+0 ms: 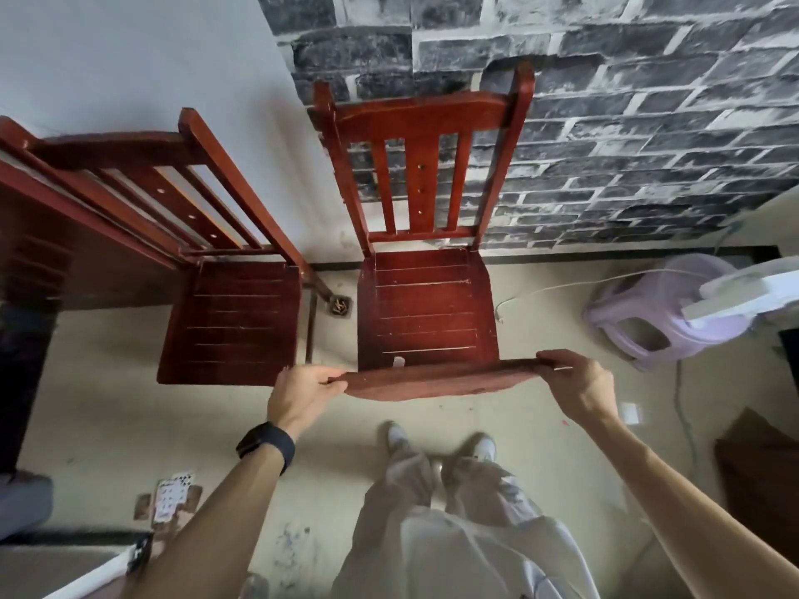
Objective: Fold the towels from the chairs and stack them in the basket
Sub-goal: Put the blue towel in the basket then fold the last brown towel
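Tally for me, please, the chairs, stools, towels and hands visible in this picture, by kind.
Red-brown wooden slatted chairs: 2
Dark red cloth towel: 1
Lilac plastic stool: 1
Hands, the left hand and right hand, each gripping one end of the towel: 2
Total: 6
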A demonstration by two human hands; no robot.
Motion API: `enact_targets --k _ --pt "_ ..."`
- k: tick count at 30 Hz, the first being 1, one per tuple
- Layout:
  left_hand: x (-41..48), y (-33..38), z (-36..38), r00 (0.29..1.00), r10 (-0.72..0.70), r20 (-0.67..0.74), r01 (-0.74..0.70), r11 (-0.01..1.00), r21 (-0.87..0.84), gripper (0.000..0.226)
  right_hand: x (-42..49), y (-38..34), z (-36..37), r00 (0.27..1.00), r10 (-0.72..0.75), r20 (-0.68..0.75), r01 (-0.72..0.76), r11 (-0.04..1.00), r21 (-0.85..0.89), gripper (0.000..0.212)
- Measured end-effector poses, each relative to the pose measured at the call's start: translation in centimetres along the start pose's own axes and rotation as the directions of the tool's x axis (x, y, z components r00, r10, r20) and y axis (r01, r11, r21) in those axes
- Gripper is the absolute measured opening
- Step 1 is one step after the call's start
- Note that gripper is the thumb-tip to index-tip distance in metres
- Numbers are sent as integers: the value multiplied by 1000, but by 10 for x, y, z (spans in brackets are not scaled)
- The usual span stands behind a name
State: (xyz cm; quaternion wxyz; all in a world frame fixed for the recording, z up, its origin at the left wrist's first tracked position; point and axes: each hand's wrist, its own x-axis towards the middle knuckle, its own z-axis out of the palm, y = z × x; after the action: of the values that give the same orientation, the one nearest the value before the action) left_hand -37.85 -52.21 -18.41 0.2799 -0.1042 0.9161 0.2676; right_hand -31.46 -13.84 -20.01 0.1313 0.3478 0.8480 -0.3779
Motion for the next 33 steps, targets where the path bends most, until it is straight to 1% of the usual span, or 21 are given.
enact_targets --k 3,6,9,12,15,16,17,19,20,22,23,24,26,28,29,30,32,33 --pt "31 -2 -2 999 -36 -32 39 996 80 24 17 -9 17 1000 12 -22 -12 1000 -2 17" --pt "76 8 2 997 -15 -82 30 981 190 23 56 -21 38 999 -1 -52 -1 999 -38 17" --pt "137 9 24 990 7 -139 27 970 240 24 114 -21 68 997 -13 -76 6 997 -83 17" --pt "200 8 56 991 28 -127 6 966 259 32 179 -17 98 994 -11 -109 1 995 -98 18" --pt "253 17 80 989 15 -150 41 931 364 25 237 -14 128 992 27 -124 -37 996 -81 19" --pt "271 20 87 985 2 -171 58 936 346 24 254 -13 139 992 42 -117 -50 996 -73 19" --pt "290 18 93 983 -10 -186 65 954 292 22 269 -12 148 992 56 -115 -63 996 -58 21" --pt "333 2 114 981 -61 -183 81 992 100 22 294 -10 165 987 106 -122 -108 994 -5 25" --pt "350 -5 120 981 -92 -168 97 995 16 19 304 -11 172 985 127 -118 -126 992 23 25" --pt "371 -3 125 977 -139 -160 120 985 -124 6 322 -12 183 985 136 -111 -127 988 85 20" --pt "376 6 124 972 -157 -172 126 976 -180 7 331 -12 188 985 130 -115 -116 986 124 19" --pt "381 14 123 967 -164 -194 120 967 -223 14 340 -12 191 986 121 -116 -102 982 160 19" --pt "394 18 126 965 -155 -212 93 957 -276 16 357 -9 199 986 108 -127 -79 974 214 16" --pt "405 18 129 973 -131 -191 65 947 -314 9 363 -16 201 983 89 -160 -49 970 237 12" --pt "407 16 130 979 -113 -167 54 944 -324 4 364 -18 202 983 64 -173 -26 976 216 13" --pt "409 14 132 985 -96 -141 49 950 -309 6 364 -19 203 983 37 -178 -5 984 177 18" --pt "409 10 135 994 -70 -89 39 950 -310 22 367 -16 205 988 -4 -153 21 994 111 32" --pt "408 6 138 997 -63 -53 42 940 -339 34 367 -15 206 994 -9 -113 18 997 80 43"
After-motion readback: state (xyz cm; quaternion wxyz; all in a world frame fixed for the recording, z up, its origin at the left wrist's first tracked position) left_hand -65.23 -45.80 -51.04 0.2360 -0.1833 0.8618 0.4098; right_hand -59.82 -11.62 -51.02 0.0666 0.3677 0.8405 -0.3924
